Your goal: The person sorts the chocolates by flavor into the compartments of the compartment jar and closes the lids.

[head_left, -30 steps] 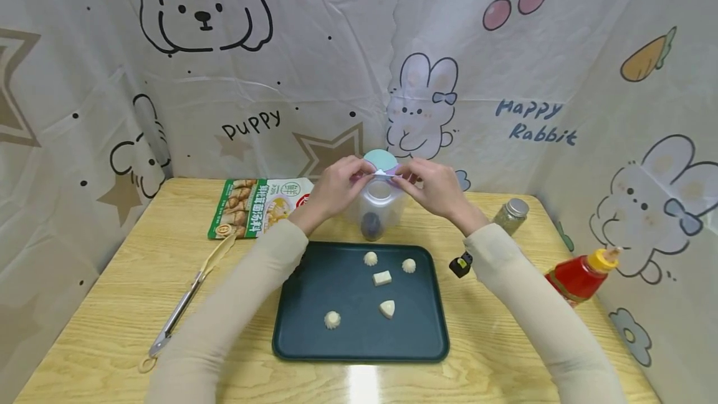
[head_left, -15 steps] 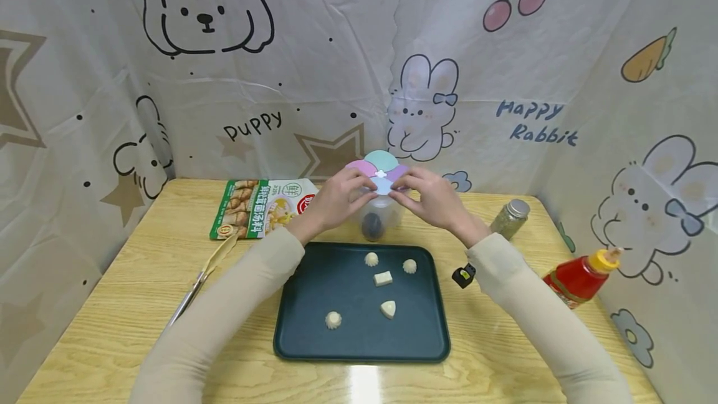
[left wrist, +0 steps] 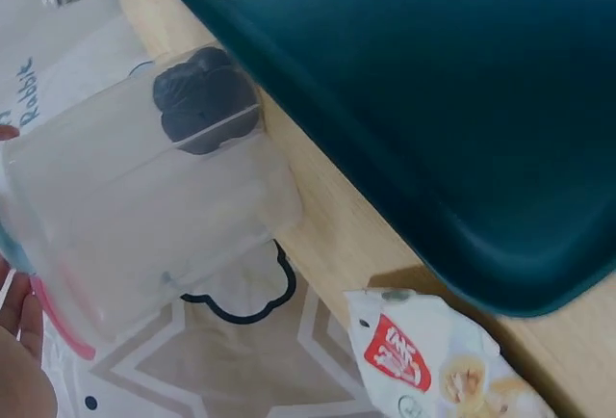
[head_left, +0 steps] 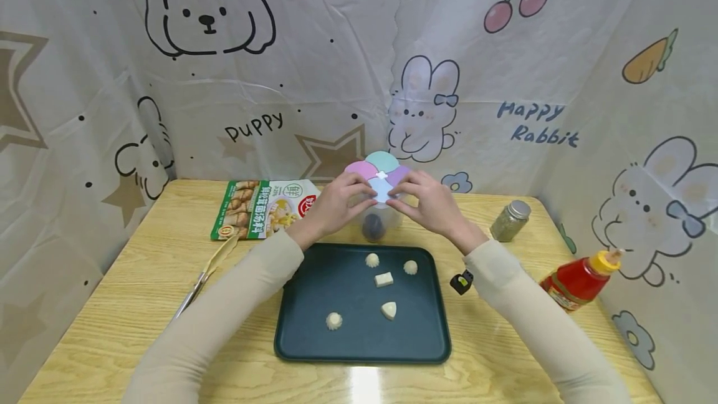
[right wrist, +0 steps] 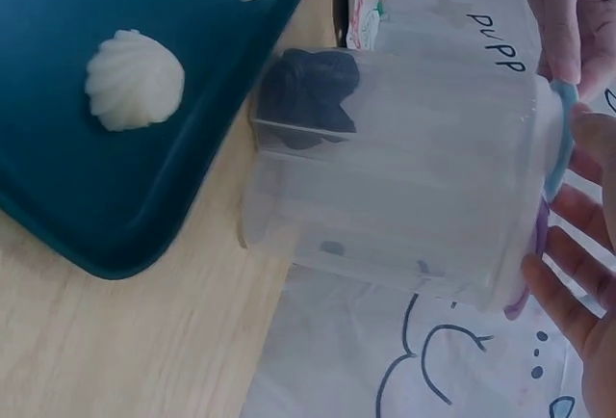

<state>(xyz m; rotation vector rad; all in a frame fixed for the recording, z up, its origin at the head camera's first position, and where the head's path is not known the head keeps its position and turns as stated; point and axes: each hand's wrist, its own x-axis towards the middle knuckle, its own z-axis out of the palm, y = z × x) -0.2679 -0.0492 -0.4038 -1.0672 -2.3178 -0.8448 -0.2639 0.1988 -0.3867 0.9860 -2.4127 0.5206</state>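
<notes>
Container: clear plastic jar point(head_left: 377, 220) with inner dividing walls, standing upright on the table point(head_left: 112, 304) just behind the tray's far edge.
Container contents: one dark, rounded lump point(right wrist: 308, 95) at the bottom of one compartment; what the other compartments hold cannot be told.
Lid: flower-shaped lid point(head_left: 380, 177) with pastel petals in pink, teal, purple and pale blue around a white centre, sitting on top of the jar.
Tray: dark teal tray point(head_left: 303, 341) with rounded corners, in front of the jar.
Tray contents: five small white pieces point(head_left: 384, 278), three ridged and round, one block-shaped, one wedge-shaped, lying apart from one another.
Left grip: left hand point(head_left: 332, 204) at the left side of the jar top, fingers curled onto the lid's edge, grasping it.
Right grip: right hand point(head_left: 432, 206) at the right side of the jar top, fingers bent onto the lid's edge, grasping it.
Jar relative to grips: directly between the two hands; the lid at fingertip level, the jar body below the palms.
Surroundings: printed food packet point(head_left: 263, 207) left of the jar; tongs point(head_left: 204, 276) near the table's left edge; small glass spice jar point(head_left: 509, 220) right of the jar; red squeeze bottle point(head_left: 578, 279) lying at the far right.
</notes>
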